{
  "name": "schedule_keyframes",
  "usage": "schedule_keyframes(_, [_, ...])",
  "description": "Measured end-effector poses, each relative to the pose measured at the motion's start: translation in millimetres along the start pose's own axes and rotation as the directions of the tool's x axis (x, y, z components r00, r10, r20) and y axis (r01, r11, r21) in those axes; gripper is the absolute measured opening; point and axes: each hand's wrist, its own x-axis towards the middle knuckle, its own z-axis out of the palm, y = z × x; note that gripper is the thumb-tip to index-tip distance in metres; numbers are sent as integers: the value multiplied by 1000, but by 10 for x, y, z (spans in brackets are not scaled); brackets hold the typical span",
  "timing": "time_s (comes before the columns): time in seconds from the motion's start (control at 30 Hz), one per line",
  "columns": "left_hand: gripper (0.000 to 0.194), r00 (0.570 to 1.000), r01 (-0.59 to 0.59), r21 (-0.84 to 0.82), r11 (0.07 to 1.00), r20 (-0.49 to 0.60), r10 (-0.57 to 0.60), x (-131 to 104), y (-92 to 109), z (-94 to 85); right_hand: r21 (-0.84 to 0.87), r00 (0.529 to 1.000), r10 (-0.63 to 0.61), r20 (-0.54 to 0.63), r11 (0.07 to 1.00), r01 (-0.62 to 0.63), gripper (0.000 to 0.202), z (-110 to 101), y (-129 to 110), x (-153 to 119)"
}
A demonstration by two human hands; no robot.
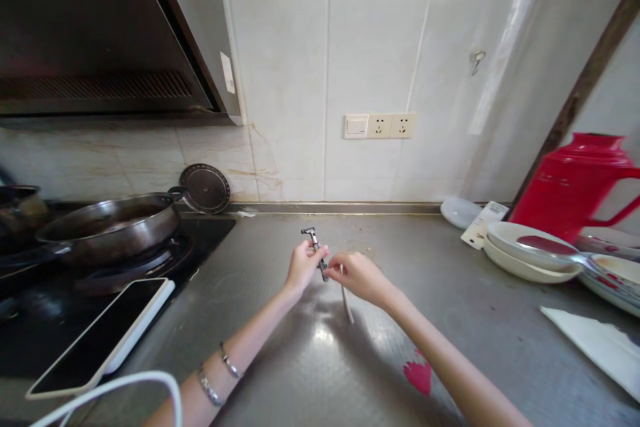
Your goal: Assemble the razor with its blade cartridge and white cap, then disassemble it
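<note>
My left hand [303, 268] is closed round a small silver razor-like tool [311, 235] with a T-shaped head, held tilted above the counter. Its head points up and away to the left, and its dark handle comes down past my thumb. At the handle's lower end, my right hand [363, 275] is closed in a pinch, the fingertips touching or very near it. A thin beige cord [347, 307] hangs from below the right fingers towards the metal counter [280, 360]. How the cord is gripped is partly hidden by the hand.
On the left, a phone [103, 337] lies by the black stove, which bears a steel pan [113, 227]. A white cable [145, 377] loops in front. To the right stand stacked bowls [530, 267], a red thermos jug [565, 187] and a white sheet [595, 343]. Wall sockets [390, 126] sit behind.
</note>
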Motion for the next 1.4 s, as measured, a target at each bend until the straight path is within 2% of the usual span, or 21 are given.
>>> schedule_keyframes(0.07, [28, 1000, 4, 23, 1000, 6, -4, 28, 11, 25, -128, 999, 45, 21, 991, -42, 28, 57, -109, -31])
schedule_keyframes(0.17, [25, 1000, 3, 75, 997, -4, -3, 57, 12, 68, -278, 994, 104, -17, 955, -105, 31, 144, -205, -45])
schedule_keyframes(0.33, [21, 1000, 8, 158, 987, 1, -9, 89, -51, 119, -424, 992, 123, -36, 897, -126, 30, 246, -267, -33])
schedule_keyframes(0.47, [23, 1000, -12, 250, 968, -3, 14, 97, -114, 142, -426, 986, 152, -62, 890, -164, 28, 314, -260, -13])
schedule_keyframes(0.63, [24, 991, -93, 338, 937, 119, 56, 82, -169, 90, -325, 972, 230, -55, 916, -235, 28, 319, -120, 10])
schedule_keyframes(0.73, [26, 987, -138, 559, 818, 145, 67, 43, -196, -59, -267, 961, 269, -58, 924, -275, 31, 269, -4, -11])
schedule_keyframes(0.77, [22, 981, -188, 659, 729, 168, 101, 24, -206, -125, -254, 958, 282, -60, 923, -288, 32, 254, 28, -22])
schedule_keyframes(0.8, [18, 965, -263, 754, 602, 212, 156, 6, -217, -192, -244, 954, 295, -61, 922, -301, 32, 243, 55, -34])
schedule_keyframes(0.87, [17, 922, -384, 847, 369, 329, 205, -21, -242, -311, -229, 949, 311, -55, 921, -315, 31, 239, 92, -52])
schedule_keyframes(0.93, [17, 901, -431, 870, 240, 398, 174, -20, -267, -388, -213, 949, 313, -29, 926, -312, 28, 254, 112, -57])
schedule_keyframes(1.1, [19, 884, -467, 872, 148, 458, 95, 73, -295, -411, -202, 950, 309, 38, 934, -295, 25, 313, 143, -9])
schedule_keyframes(1.4, [20, 833, -552, 827, 111, 541, 114, 147, -281, -402, -206, 950, 299, 88, 939, -276, 20, 323, 86, 52])
